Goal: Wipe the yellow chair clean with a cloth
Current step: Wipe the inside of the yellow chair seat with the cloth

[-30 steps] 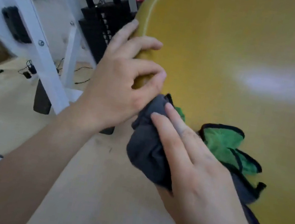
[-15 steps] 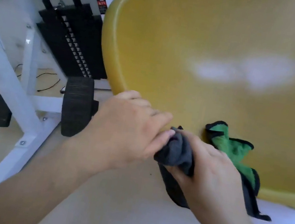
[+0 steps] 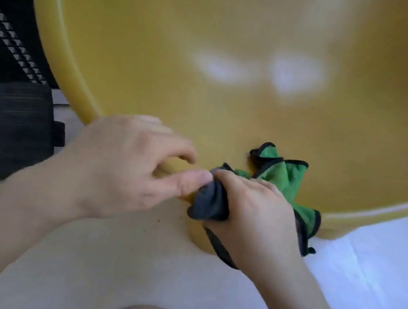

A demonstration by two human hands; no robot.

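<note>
Yellow moulded plastic chair [image 3: 243, 39] fills the view, and since a second ago the wiping has travelled down its side rim to the lower edge. With it has come the left hand [image 3: 128, 166], fingers curled over the rim, thumb tip touching the grey-and-green microfibre cloth [image 3: 279, 173]. Earlier the right hand [image 3: 257, 217] lay with straight fingers on that cloth; now it grips it bunched and presses it on the edge (the green half trails onto the inner face). My judgement: the rim pass is well along, while the broad inner surface probably remains to be wiped
</note>
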